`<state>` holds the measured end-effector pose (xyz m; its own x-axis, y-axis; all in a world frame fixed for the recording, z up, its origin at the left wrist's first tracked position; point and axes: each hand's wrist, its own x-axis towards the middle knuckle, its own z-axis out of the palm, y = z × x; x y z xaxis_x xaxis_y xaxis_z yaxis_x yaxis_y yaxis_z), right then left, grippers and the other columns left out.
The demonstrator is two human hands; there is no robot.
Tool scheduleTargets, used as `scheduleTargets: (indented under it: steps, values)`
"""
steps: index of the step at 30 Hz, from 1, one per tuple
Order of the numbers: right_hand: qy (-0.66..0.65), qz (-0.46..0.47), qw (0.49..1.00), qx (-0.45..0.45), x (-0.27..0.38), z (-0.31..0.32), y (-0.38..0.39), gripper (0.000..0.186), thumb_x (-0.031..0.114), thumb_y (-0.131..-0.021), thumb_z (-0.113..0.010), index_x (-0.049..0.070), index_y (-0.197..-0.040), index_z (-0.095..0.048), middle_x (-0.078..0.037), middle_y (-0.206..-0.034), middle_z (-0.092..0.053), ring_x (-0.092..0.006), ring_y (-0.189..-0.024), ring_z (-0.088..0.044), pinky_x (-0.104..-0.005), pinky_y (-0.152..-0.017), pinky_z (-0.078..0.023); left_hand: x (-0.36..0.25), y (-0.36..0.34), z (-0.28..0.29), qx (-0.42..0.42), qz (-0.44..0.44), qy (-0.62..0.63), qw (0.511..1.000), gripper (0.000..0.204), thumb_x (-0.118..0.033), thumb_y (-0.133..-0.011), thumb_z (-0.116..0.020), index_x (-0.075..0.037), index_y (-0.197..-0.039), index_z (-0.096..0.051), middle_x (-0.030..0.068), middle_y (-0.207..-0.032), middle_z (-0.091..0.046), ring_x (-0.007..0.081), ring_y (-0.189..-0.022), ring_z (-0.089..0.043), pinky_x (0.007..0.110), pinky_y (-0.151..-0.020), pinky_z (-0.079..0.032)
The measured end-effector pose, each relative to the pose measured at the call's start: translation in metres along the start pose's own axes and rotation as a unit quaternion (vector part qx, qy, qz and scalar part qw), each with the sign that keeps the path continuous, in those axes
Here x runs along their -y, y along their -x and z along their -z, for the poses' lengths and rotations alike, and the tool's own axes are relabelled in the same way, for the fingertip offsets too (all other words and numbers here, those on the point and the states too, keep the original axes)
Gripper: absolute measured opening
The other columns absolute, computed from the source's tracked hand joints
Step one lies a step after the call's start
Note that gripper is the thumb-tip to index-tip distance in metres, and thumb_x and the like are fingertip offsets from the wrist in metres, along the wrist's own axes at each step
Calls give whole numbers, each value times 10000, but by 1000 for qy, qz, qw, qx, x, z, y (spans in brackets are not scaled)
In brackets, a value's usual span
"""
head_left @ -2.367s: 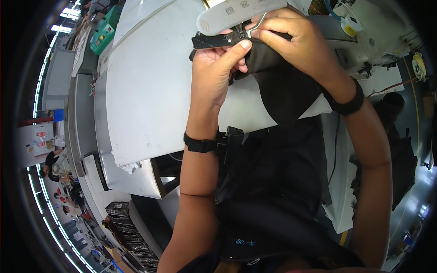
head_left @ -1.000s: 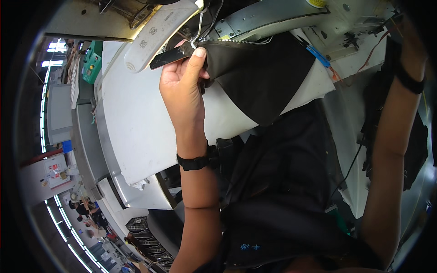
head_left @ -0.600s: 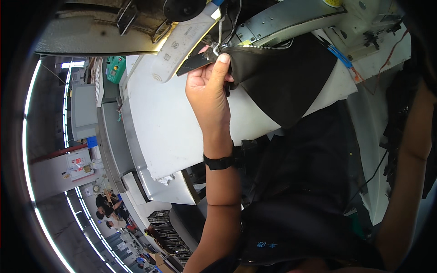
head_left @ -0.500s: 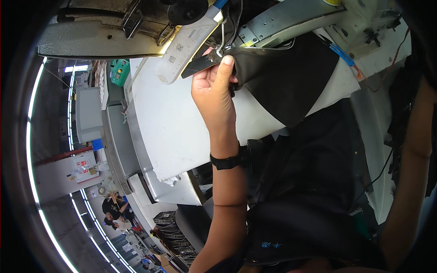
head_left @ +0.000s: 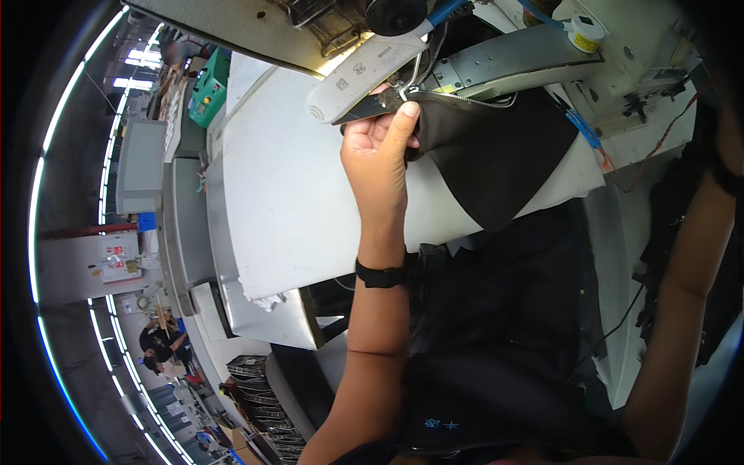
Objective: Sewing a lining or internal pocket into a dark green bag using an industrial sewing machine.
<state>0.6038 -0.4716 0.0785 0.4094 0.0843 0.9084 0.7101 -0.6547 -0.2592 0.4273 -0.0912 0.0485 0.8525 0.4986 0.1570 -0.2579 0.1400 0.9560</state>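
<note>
My left hand pinches the edge of a dark brown fabric piece, thumb on top, right beside the needle area of a sewing machine. A metal zipper runs along the fabric's upper edge, and the fabric drapes over the white table toward me. Just above my fingers is a grey-white lamp bar. The fingertips under the cloth are hidden. My right hand is at the far right rim, above a dark wristband; its fingers are lost in the dark edge, as is anything it touches.
The white tabletop stretches left of my arm. Blue-handled tweezers lie to the right of the fabric. A small white-and-yellow container sits on the machine. A green box stands at the back left; another person is far off.
The view has shifted, so the machine and table appear further right. My left hand keeps its pinch on the fabric near the needle area. My right forearm remains at the right side.
</note>
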Motion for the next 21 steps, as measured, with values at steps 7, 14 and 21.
scheduleTargets:
  steps: [7,14,21]
  values:
    - [-18,-9,999,33,-12,-2,-6,161,50,-929,-703,-6,-1074,-747,-118,-1041,-746,-253,-964,-699,-357,-898,-543,5,2,1,4,-14,19,1000,448,-70,-907,-802,32,-1291,-594,46,-951,-697,80,-801,-607,218,-672,-475]
    - [-25,-13,999,38,-25,-3,-4,171,28,-931,-709,-16,-1093,-742,-116,-1040,-747,-241,-948,-705,-350,-888,-548,10,2,-1,-3,-24,11,1000,465,-77,-916,-789,35,-1314,-577,51,-995,-698,78,-846,-617,215,-669,-468]
    - [-102,45,994,-18,97,15,-9,182,7,-933,-715,-25,-1111,-737,-115,-1040,-748,-229,-932,-711,-343,-877,-553,3,3,1,19,-27,-11,999,449,-98,-934,-775,27,-1316,-577,53,-1016,-677,77,-805,-600,213,-669,-469]
